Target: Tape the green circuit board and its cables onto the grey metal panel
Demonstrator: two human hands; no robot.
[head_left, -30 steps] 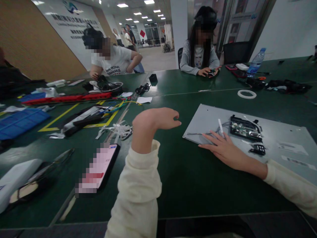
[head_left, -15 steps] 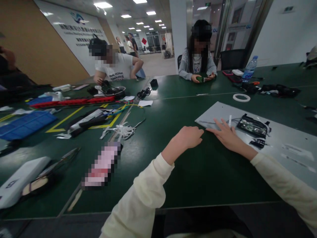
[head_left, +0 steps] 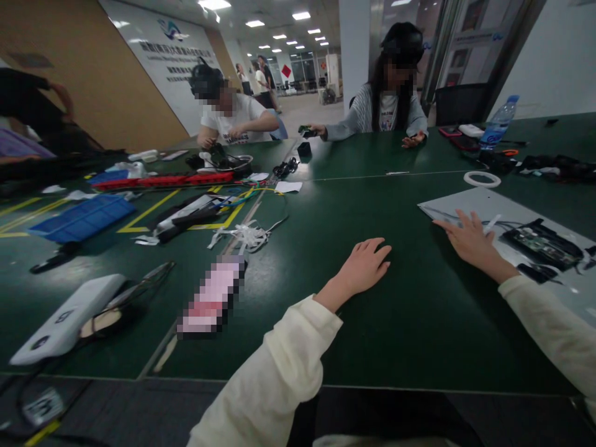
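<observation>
1. Grey panel (head_left: 505, 210) lies flat on the green worktop (head_left: 400, 335), at the person's right, its right end running out of view.
2. Right hand (head_left: 472, 242) lies palm down across the panel's near-left edge, fingers spread and released, closed on nothing. Judging by that flat pose, the step in hand is steadying the panel or feeling over it.
3. Left hand (head_left: 361, 267) is apart from the panel, to its left, palm down with fingers loosely bent and empty; whether they touch the worktop I cannot tell.
4. Circuit board (head_left: 542, 245) in a black frame sits on the panel, right of the right hand. Handling it would seem to call for a grip by the frame, clear of the exposed components.
5. White ring (head_left: 482, 184) lies on the worktop, just beyond the panel's far edge.
6. Small black part (head_left: 537, 273) rests just beside the frame, on its near side.
7. White strip (head_left: 492, 224) slants between the right hand and the frame.
8. Thin cable (head_left: 442, 214) passes by the right fingers; any shift calls for not pinching it.
</observation>
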